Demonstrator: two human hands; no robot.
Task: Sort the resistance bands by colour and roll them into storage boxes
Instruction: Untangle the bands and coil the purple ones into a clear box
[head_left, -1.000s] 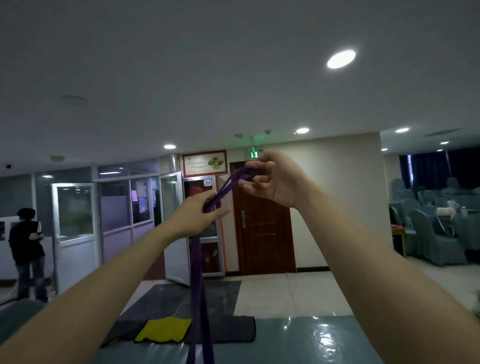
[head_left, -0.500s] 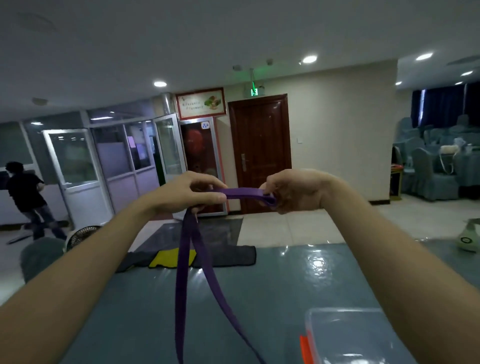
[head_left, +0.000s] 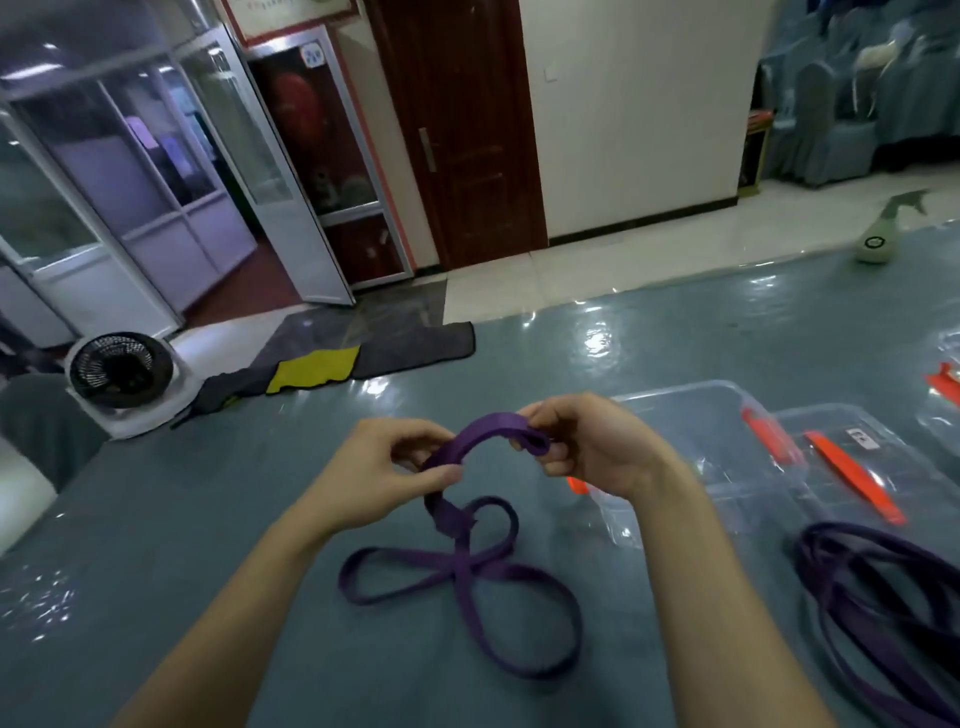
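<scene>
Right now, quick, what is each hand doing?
Left hand: closed, pinching the purple band.
Right hand: closed, gripping the folded end of the same band.

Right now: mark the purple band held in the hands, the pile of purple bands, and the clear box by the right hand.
purple resistance band (head_left: 485, 427): head view, raised arched stretch.
pile of purple bands (head_left: 872, 582): head view, middle of the strands.
clear storage box (head_left: 691, 447): head view, bare bottom.
</scene>
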